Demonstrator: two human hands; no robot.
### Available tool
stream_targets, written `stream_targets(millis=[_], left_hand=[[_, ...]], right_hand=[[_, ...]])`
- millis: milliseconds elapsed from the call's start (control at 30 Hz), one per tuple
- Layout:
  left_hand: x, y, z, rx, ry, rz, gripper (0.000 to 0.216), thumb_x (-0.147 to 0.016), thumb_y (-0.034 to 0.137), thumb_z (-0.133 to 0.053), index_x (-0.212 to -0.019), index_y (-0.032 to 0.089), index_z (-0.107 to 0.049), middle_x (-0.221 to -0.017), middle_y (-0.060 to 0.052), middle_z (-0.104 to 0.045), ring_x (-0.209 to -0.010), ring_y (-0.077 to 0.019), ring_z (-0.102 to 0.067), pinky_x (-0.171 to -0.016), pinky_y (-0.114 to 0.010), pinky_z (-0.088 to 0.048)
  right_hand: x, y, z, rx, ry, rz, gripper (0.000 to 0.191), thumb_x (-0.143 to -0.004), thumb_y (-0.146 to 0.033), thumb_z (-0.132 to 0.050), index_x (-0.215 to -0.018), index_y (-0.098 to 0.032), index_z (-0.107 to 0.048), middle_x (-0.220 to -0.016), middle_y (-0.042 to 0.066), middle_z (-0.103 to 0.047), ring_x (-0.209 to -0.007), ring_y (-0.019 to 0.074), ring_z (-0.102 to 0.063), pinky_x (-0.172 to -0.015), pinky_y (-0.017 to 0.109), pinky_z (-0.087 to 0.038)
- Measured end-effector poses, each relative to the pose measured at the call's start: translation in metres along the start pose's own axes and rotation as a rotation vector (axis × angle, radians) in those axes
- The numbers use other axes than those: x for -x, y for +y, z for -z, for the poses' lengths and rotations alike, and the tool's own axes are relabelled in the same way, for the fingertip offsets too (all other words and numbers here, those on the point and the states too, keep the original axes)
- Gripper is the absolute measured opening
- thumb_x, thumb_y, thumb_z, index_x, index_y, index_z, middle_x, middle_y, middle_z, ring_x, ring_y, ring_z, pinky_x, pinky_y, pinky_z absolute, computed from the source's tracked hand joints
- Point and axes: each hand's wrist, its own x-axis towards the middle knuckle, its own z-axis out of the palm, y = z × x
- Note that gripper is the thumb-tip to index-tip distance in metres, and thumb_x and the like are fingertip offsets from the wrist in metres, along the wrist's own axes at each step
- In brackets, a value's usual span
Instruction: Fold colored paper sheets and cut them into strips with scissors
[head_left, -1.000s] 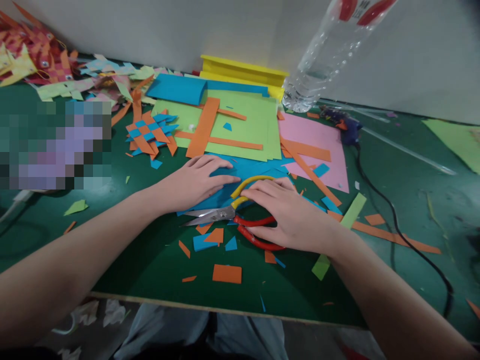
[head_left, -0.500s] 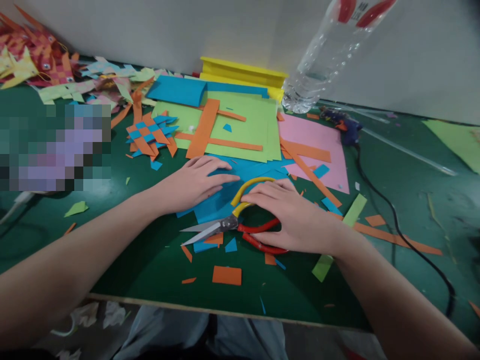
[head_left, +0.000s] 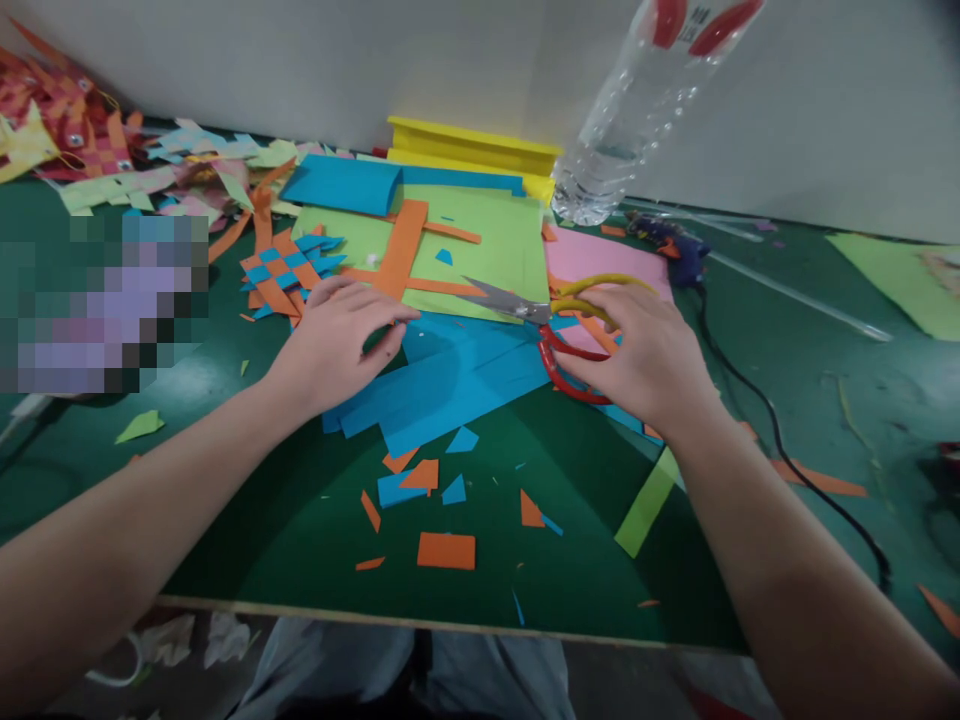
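My right hand (head_left: 645, 350) is closed over the scissors (head_left: 559, 315), which have one yellow and one red handle and blades pointing left over the light green paper (head_left: 487, 250). Fingers curled, my left hand (head_left: 334, 340) rests at the left end of the blue paper strips (head_left: 450, 380); I cannot tell whether it grips them. The strips lie on the green table (head_left: 315, 520) between my hands.
A woven orange and blue piece (head_left: 281, 265) lies left of my left hand. Pink paper (head_left: 592, 255), a yellow box (head_left: 472, 150), a clear bottle (head_left: 630, 120), a glue gun (head_left: 671, 240) with black cable, and several scraps near the front edge surround them.
My right hand has carried the scissors up and to the right, off the blue paper. My left hand slid left and curled, uncovering the blue strips.
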Motion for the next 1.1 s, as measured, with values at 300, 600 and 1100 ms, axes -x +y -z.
stream_targets(millis=[300, 600, 1100], left_hand=[[0.002, 0.010, 0.000, 0.044, -0.213, -0.280, 0.033, -0.099, 0.043, -0.045, -0.119, 0.023, -0.063, -0.122, -0.007, -0.065, -0.117, -0.0240, -0.056, -0.108, -0.043, -0.032], [0.004, 0.009, 0.001, -0.005, -0.268, -0.301, 0.039, -0.098, 0.048, -0.047, -0.125, 0.023, -0.059, -0.127, -0.007, -0.063, -0.122, -0.0240, -0.053, -0.111, -0.042, -0.028], [0.004, 0.005, -0.001, -0.061, -0.227, -0.272, 0.039, -0.101, 0.044, -0.042, -0.126, 0.018, -0.057, -0.123, -0.008, -0.066, -0.119, -0.0237, -0.056, -0.108, -0.041, -0.032]], right_hand=[[0.001, 0.014, -0.010, 0.058, 0.082, -0.153, 0.035, -0.080, -0.032, -0.066, -0.114, -0.022, -0.066, -0.119, 0.012, -0.068, -0.113, 0.0361, -0.062, -0.096, 0.057, -0.048], [0.001, 0.018, -0.013, 0.064, 0.125, -0.295, 0.033, -0.078, -0.036, -0.067, -0.108, -0.022, -0.069, -0.112, 0.012, -0.070, -0.103, 0.0366, -0.066, -0.087, 0.056, -0.052], [0.002, 0.021, -0.019, 0.093, 0.056, -0.360, 0.031, -0.084, -0.035, -0.059, -0.111, -0.019, -0.057, -0.109, 0.017, -0.064, -0.110, 0.0375, -0.057, -0.092, 0.057, -0.045]])
